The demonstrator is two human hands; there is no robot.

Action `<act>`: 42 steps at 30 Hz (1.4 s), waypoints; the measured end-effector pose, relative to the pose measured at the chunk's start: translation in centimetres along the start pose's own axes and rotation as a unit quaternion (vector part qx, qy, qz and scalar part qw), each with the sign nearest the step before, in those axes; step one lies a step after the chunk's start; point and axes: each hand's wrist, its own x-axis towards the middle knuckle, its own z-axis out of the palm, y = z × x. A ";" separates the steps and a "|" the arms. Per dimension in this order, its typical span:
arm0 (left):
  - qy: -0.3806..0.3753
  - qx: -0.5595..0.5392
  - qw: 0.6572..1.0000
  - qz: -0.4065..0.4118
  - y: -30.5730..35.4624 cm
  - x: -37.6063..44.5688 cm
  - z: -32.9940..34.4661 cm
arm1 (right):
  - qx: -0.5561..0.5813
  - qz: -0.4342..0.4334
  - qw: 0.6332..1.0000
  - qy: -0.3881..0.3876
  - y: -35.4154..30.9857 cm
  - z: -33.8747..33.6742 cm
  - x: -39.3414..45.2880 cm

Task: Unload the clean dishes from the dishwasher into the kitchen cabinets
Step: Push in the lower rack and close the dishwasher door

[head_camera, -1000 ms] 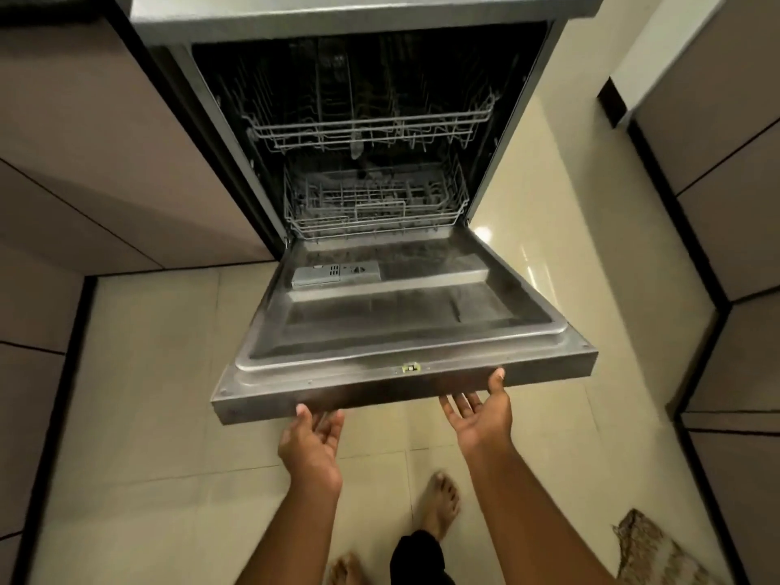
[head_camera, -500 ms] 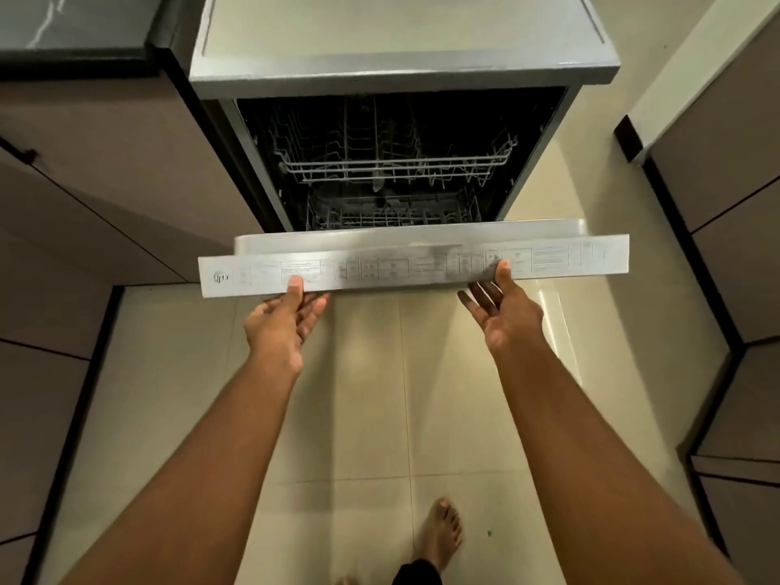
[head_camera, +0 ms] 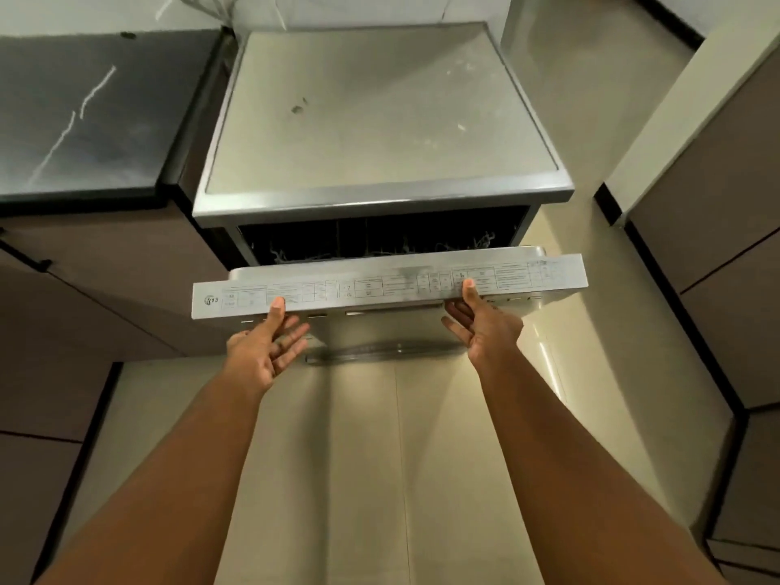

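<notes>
Head view. Compared with half a second ago, the dishwasher door [head_camera: 388, 282] is swung higher; the dark gap between its top edge and the dishwasher [head_camera: 380, 120] body is narrower. Only rack [head_camera: 481, 242] wire tips show above the door edge, where a full upper rack row was visible before. More of the machine's flat top panel and the dark countertop [head_camera: 80, 111] to its left is now in frame. A second ago the door lay nearly flat.

Left hand [head_camera: 264, 346]: palm up under the left part of the door's control strip, thumb on the strip's front face, fingers extended and loose below; not clasped round it. Right hand [head_camera: 483, 327]: same posture right of the strip's centre, thumb on the strip's face, fingers straight beneath the door's lower edge. Both hands contact the door near its top edge, well apart from each other.

Dishwasher stands between the cabinet run on the left and the tiled floor [head_camera: 367, 458] on the right. Interior mostly hidden by the door; contents of the racks not discernible. Strip printing blurred, unreadable. Forearms cut off at the bottom edge.
</notes>
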 end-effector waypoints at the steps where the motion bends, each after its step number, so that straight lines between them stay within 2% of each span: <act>1: -0.008 0.009 1.000 -0.008 0.6 0.2 0.2 | -0.007 -0.001 1.000 -0.002 -0.4 0.5 0.1; 11: -0.025 -0.013 1.000 -0.005 4.3 3.4 2.9 | -0.038 -0.001 0.999 -0.003 -4.1 4.9 1.7; 19: -0.034 -0.007 0.999 0.010 6.9 6.3 5.1 | -0.006 0.008 1.000 0.021 -6.3 9.0 4.5; 26: 0.016 -0.064 0.995 0.081 6.7 7.8 6.5 | 0.017 -0.004 1.000 0.025 -5.8 10.3 5.7; 32: -0.003 -0.127 0.984 0.128 5.9 8.8 6.7 | 0.046 -0.055 0.997 0.023 -4.2 9.7 6.1; 38: 0.004 -0.134 0.980 0.147 5.4 9.9 7.0 | 0.081 -0.057 0.995 0.024 -3.2 10.5 6.4; 42: -0.012 -0.119 0.983 0.136 6.1 10.5 6.7 | 0.102 -0.034 0.994 -0.011 -3.7 10.6 6.8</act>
